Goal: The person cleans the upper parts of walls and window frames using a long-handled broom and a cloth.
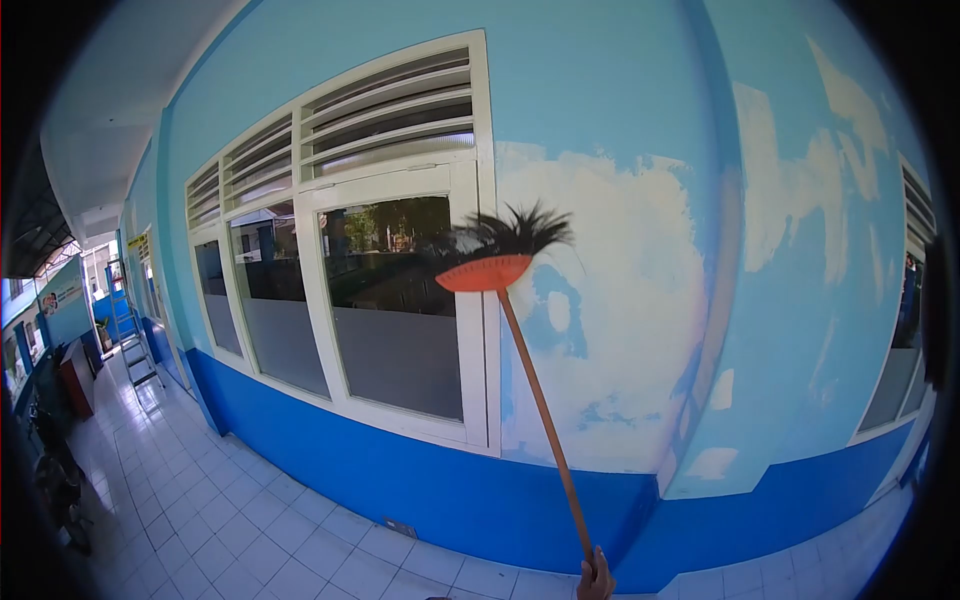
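Observation:
My right hand (596, 577) is closed round the lower part of a long wooden broom handle at the bottom edge. The broom (484, 272) is held up with its orange-red head on top and its black bristles pointing upward. Its head overlaps the right side of the white window frame (478, 350) and the patchy wall (620, 300) beside it. Whether the bristles touch the wall or frame cannot be told. My left hand does not show.
Below the windows runs a dark blue wall band (330, 450), meeting a white tiled floor (230, 530). A ladder (130, 335) stands down the corridor at left, with a dark red cabinet (77, 380) nearby. A wall corner juts out right of the patchy section.

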The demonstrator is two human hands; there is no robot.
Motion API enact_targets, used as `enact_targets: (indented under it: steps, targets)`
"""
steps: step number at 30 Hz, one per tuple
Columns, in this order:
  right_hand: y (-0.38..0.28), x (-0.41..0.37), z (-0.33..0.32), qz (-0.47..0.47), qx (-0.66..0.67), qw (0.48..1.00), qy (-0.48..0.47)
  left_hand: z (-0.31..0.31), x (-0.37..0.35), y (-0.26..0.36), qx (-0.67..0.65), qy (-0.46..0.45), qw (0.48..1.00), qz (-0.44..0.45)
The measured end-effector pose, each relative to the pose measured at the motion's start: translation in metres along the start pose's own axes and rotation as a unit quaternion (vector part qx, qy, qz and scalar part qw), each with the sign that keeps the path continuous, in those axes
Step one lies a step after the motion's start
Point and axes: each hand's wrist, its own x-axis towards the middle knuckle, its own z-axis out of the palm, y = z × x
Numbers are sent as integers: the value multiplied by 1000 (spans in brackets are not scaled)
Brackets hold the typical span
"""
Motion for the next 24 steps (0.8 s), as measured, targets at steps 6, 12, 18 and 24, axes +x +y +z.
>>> enact_targets:
  steps: [6,12,18,24]
  targets:
    - [-141,340,41,73,174,969,161,34,0,123,111,-142,984,3]
    - [-134,360,21,71,78,973,205,3,31,98,77,-242,967,-36]
    - [-46,-125,11,277,-55,958,55,-26,44,60,89,-193,977,-25]
    - [-175,-273,-28,412,-58,909,5,-125,82,53,255,-281,902,-209]
